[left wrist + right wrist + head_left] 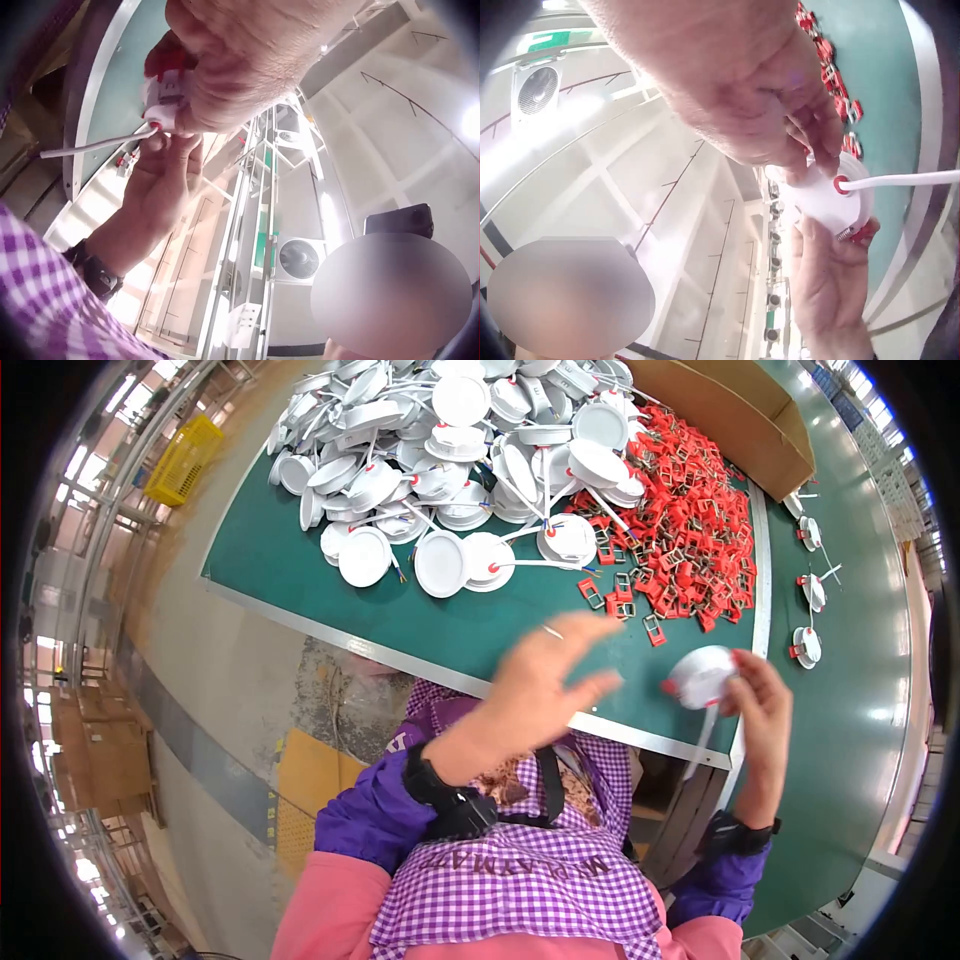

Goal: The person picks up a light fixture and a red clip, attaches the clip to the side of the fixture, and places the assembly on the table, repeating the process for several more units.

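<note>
My right hand (762,705) holds a round white lamp (700,675) over the near edge of the green table (330,570). In the right wrist view its fingers (810,142) pinch the lamp (825,199) from above. A white cable (703,735) hangs from the lamp. My left hand (545,675) is beside it with fingers straight and spread. From the right wrist, the left hand's fingertips (802,229) reach the lamp's rim by a metal spring clip (847,234) with a red end. The left wrist view shows the lamp (166,94) between both hands.
A big heap of white lamps (450,450) with cables covers the far table. A pile of red clips (690,520) lies to its right. A cardboard box (730,410) stands beyond. Several lamps (808,592) ride the green belt (860,660) on the right. A yellow crate (185,460) sits far left.
</note>
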The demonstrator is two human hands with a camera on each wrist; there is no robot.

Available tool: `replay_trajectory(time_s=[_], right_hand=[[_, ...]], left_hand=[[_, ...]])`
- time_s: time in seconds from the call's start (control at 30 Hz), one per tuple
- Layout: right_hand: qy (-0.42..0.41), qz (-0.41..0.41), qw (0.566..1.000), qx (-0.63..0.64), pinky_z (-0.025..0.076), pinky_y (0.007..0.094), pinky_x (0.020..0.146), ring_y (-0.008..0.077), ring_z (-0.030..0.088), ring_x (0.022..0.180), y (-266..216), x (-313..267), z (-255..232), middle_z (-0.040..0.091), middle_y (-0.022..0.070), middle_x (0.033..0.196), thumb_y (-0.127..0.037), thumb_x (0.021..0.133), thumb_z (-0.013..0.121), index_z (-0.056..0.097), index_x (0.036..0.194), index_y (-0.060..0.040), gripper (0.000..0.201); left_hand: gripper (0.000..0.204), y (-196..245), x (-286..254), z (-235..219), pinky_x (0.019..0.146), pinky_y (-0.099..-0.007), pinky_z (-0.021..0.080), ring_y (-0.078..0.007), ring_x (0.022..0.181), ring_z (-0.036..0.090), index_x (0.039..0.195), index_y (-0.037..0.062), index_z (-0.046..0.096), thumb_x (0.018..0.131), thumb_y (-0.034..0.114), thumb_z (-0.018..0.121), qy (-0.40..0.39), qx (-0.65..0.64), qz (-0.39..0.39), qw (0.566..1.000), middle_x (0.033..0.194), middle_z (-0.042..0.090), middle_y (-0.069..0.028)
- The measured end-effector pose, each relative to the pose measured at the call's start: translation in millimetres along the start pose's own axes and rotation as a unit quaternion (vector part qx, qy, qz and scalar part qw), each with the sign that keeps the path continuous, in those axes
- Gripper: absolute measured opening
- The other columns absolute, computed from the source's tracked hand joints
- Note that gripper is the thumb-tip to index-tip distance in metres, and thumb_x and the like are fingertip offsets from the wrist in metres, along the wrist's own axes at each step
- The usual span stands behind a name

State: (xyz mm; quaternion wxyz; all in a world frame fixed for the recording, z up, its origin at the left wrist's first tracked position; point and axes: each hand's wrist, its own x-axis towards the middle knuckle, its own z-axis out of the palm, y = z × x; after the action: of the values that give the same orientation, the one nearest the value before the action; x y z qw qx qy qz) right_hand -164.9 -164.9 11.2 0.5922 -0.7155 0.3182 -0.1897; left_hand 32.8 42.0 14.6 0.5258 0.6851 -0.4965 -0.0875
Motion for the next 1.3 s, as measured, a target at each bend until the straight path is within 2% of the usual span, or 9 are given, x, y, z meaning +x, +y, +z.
replay_trajectory(time_s=[0.1, 0.23, 0.3, 0.5, 0.6, 0.8, 0.97, 1.07, 1.3], right_hand=[[0.165, -0.020, 0.975, -0.146, 0.041, 0.0195, 0.053, 0.0054, 0.052, 0.065, 32, 6, -81, 0.061, 0.0035, 0.088, -0.011, 0.088, 0.055, 0.054, 0.115, 0.0027, 0.030], [0.273, 0.074, 0.910, -0.305, 0.043, 0.0223, 0.055, 0.0084, 0.051, 0.063, 26, 4, -110, 0.063, 0.0052, 0.085, -0.014, 0.086, 0.059, 0.058, 0.112, 0.0008, 0.030], [0.360, -0.106, 0.786, -0.492, 0.045, 0.0242, 0.059, 0.0113, 0.056, 0.068, 20, 6, -94, 0.063, 0.0063, 0.087, -0.013, 0.086, 0.058, 0.060, 0.109, -0.0010, 0.026], [0.070, -0.167, 0.940, -0.289, 0.046, 0.0316, 0.061, 0.0260, 0.058, 0.067, -11, 29, 56, 0.058, 0.0128, 0.079, -0.005, 0.079, 0.061, 0.062, 0.089, -0.0012, 0.010], [0.073, -0.203, 0.898, -0.383, 0.046, 0.0402, 0.064, 0.0322, 0.058, 0.073, 1, 44, 92, 0.058, 0.0129, 0.078, -0.013, 0.080, 0.061, 0.061, 0.084, -0.0032, 0.011], [0.045, -0.146, 0.876, -0.457, 0.047, 0.0399, 0.063, 0.0302, 0.059, 0.073, 0, 38, 105, 0.058, 0.0124, 0.078, -0.013, 0.079, 0.061, 0.055, 0.079, -0.0035, 0.011], [-0.014, -0.163, 0.857, -0.488, 0.046, 0.0392, 0.065, 0.0298, 0.057, 0.075, -8, 21, 94, 0.056, 0.0112, 0.076, -0.011, 0.076, 0.062, 0.054, 0.078, -0.0036, 0.011], [-0.023, -0.180, 0.866, -0.466, 0.046, 0.0388, 0.066, 0.0290, 0.057, 0.075, -17, 15, 91, 0.054, 0.0103, 0.076, -0.010, 0.076, 0.062, 0.054, 0.077, -0.0037, 0.010], [0.023, -0.149, 0.836, -0.527, 0.047, 0.0377, 0.063, 0.0286, 0.059, 0.071, -7, 17, 103, 0.056, 0.0100, 0.075, -0.013, 0.076, 0.062, 0.050, 0.077, -0.0049, 0.014]], left_hand=[[0.041, -33, 2, -38, 0.091, -0.0356, 0.041, -0.0289, 0.107, 0.051, 0.109, 0.0042, 0.056, 0.071, 0.003, 0.070, 0.198, 0.218, 0.046, 0.955, 0.111, 0.055, -0.0125], [0.059, -61, 0, -63, 0.096, -0.0392, 0.036, -0.0322, 0.116, 0.042, 0.121, 0.0065, 0.049, 0.067, 0.005, 0.072, 0.199, 0.323, -0.024, 0.925, 0.124, 0.044, -0.0161], [0.067, -75, -1, -63, 0.098, -0.0401, 0.034, -0.0333, 0.117, 0.041, 0.127, 0.0062, 0.044, 0.067, 0.007, 0.073, 0.176, 0.346, -0.091, 0.917, 0.126, 0.042, -0.0179], [0.061, -91, -5, -60, 0.096, -0.0381, 0.035, -0.0316, 0.114, 0.043, 0.129, 0.0028, 0.042, 0.074, 0.006, 0.068, 0.177, 0.274, -0.097, 0.940, 0.121, 0.044, -0.0174], [0.048, -77, -10, -59, 0.092, -0.0338, 0.038, -0.0269, 0.106, 0.050, 0.125, 0.0020, 0.045, 0.081, 0.004, 0.062, 0.189, 0.269, -0.064, 0.942, 0.116, 0.049, -0.0158], [0.036, -34, -15, -63, 0.086, -0.0276, 0.046, -0.0212, 0.098, 0.059, 0.120, -0.0014, 0.045, 0.085, 0.001, 0.054, 0.326, -0.210, -0.156, 0.908, 0.111, 0.057, -0.0140], [0.037, -26, -24, -45, 0.081, -0.0454, 0.053, -0.0266, 0.102, 0.058, 0.119, -0.0010, 0.044, 0.084, -0.002, 0.054, 0.215, -0.381, -0.204, 0.876, 0.112, 0.056, -0.0146], [0.030, -12, -21, -26, 0.082, -0.0266, 0.047, -0.0122, 0.091, 0.058, 0.109, -0.0004, 0.051, 0.081, -0.003, 0.060, 0.172, -0.465, -0.272, 0.825, 0.102, 0.059, -0.0067], [0.028, -14, -22, 8, 0.080, -0.0244, 0.048, -0.0100, 0.089, 0.058, 0.107, -0.0010, 0.052, 0.082, 0.001, 0.063, 0.077, -0.511, -0.357, 0.778, 0.098, 0.060, -0.0050]])
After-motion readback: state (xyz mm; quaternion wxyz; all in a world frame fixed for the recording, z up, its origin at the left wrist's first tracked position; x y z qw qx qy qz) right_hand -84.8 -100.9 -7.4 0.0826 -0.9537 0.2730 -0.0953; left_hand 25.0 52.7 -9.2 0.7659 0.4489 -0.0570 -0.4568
